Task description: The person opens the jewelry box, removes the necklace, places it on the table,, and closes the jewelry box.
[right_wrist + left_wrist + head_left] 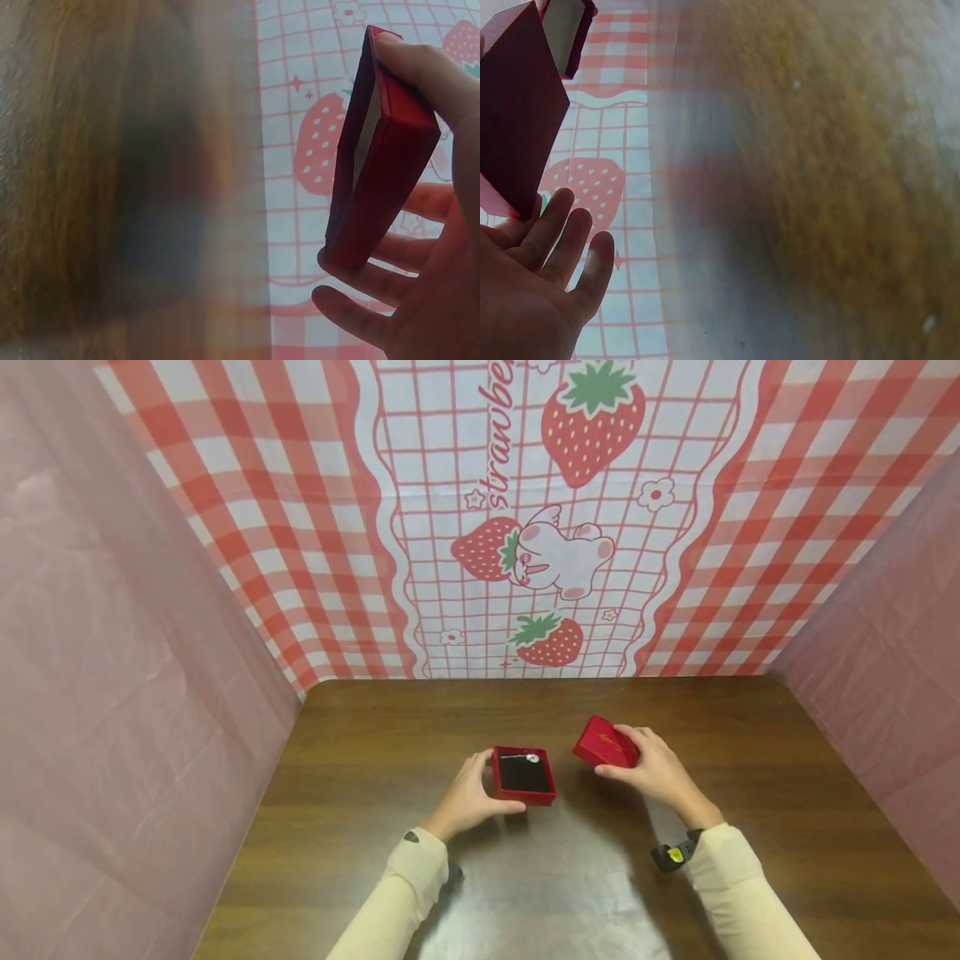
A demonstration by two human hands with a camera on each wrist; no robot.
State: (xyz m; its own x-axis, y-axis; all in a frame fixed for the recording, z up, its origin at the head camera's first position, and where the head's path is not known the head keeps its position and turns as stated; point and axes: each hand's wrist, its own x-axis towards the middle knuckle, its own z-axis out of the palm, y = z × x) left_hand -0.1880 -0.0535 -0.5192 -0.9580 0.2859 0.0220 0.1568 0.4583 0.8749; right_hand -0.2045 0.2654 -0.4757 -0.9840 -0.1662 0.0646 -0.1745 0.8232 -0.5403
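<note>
My left hand (472, 799) grips a small red jewelry box (522, 798) by its sides, thumb at the near edge and fingers at the far left corner. Inside the box, on a black pad (522, 775), lies a silver necklace with a round, shiny pendant (533, 757). To the right, my right hand (654, 768) holds the red box lid (606, 742), tilted, with gold script on its top. The right wrist view shows the lid's hollow side (360, 150) facing left, pinched between thumb and fingers. In the left wrist view the box's dark red underside (525, 112) shows above spread fingers.
Both hands are over a brown wooden table (360, 718). Behind it hangs a red-and-white checked cloth (300, 527) with strawberry prints. Pink fabric walls (112, 693) stand on both sides. A dark strap with a yellow-marked device (672, 855) sits at my right wrist.
</note>
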